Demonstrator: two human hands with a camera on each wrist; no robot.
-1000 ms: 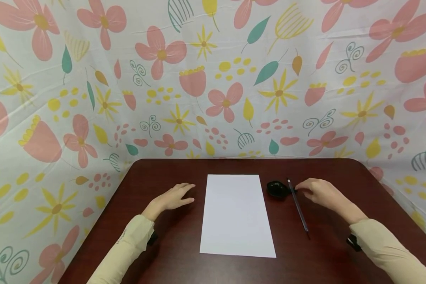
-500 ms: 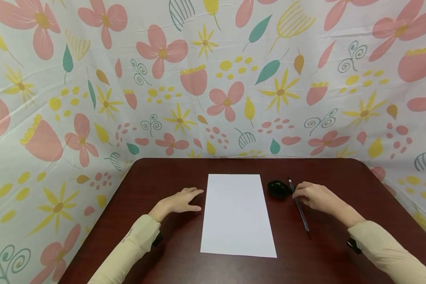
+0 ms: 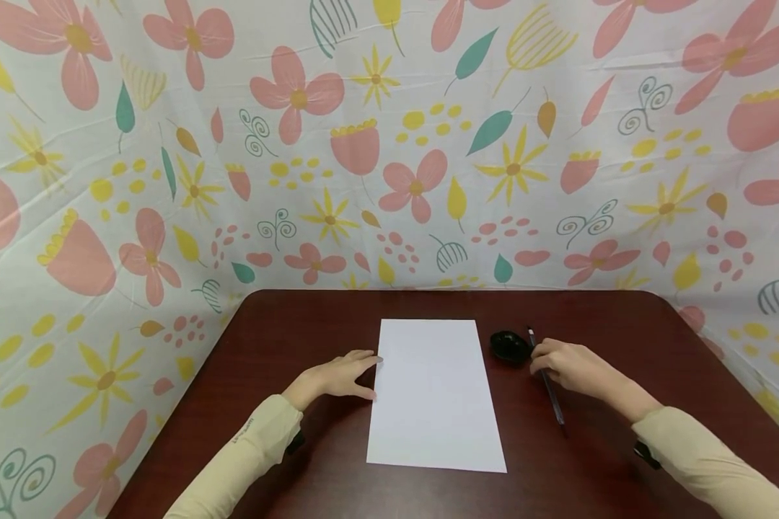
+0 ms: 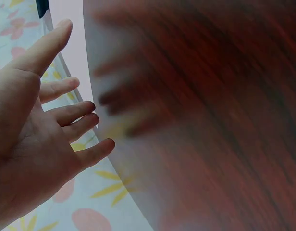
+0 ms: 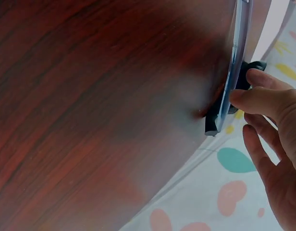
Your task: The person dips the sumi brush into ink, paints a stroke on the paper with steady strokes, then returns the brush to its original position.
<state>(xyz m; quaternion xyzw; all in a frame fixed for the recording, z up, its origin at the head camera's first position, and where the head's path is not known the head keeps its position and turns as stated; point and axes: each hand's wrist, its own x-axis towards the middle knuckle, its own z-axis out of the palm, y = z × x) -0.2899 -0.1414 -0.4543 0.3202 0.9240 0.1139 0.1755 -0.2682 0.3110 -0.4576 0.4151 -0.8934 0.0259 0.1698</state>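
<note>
A white sheet of paper [image 3: 436, 404] lies on the dark wooden table. My left hand [image 3: 340, 375] has its fingers spread and loosely bent, with the fingertips at the paper's left edge; the left wrist view shows this hand [image 4: 47, 115] holding nothing. On the right, my right hand [image 3: 568, 364] has its thumb and forefinger at the upper part of a slim pen with a clear barrel [image 3: 554, 404]. In the right wrist view the thumb lies against the pen [image 5: 235, 53], and the fingers curl around it. Beneath the pen is a black block [image 5: 213, 126].
A glossy black rounded object [image 3: 509, 347] sits between the paper and the pen. The table [image 3: 441, 494] has rounded far corners and meets a floral cloth [image 3: 389, 144] hung behind and at both sides.
My left hand has moved right, up to the paper's edge. My right hand has shifted slightly left and down onto the pen, and its fingers have closed around it. The paper stays put.
</note>
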